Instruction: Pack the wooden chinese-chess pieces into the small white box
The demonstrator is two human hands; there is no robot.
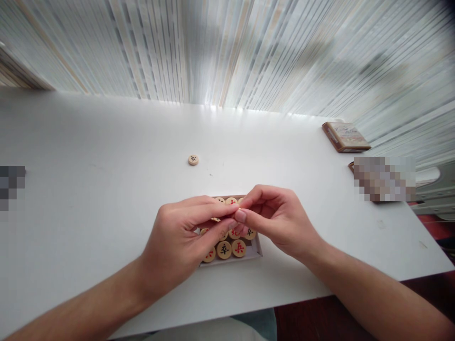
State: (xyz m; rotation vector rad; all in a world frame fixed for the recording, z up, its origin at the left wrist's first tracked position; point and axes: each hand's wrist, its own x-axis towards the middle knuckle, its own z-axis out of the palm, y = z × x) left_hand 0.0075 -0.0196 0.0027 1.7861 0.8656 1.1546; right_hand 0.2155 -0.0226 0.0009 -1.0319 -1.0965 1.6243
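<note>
Two bare hands, our left hand (181, 225) and our right hand (284, 220), meet narrowly, fingertips together, above a shallow tray (253, 248) on the near middle of a white surface (106, 142); we cannot tell what, if anything, is pinched between them. Beneath, round pieces (239, 248) with red or black characters lie face up in the tray, so we judge much of it filled, though bare floor shows at its near right corner. One loose piece (193, 160), marked in black, lies outside, beyond the tray and slightly left, well apart from it. Our hands cover the tray's middle, which stands in the way of a full count. Far right lies a flat box (346, 136), with a pixelated object (384, 180) just nearer; a dark pixelated patch (10, 184) sits at the left edge. Behind hangs a striped curtain (213, 52).
</note>
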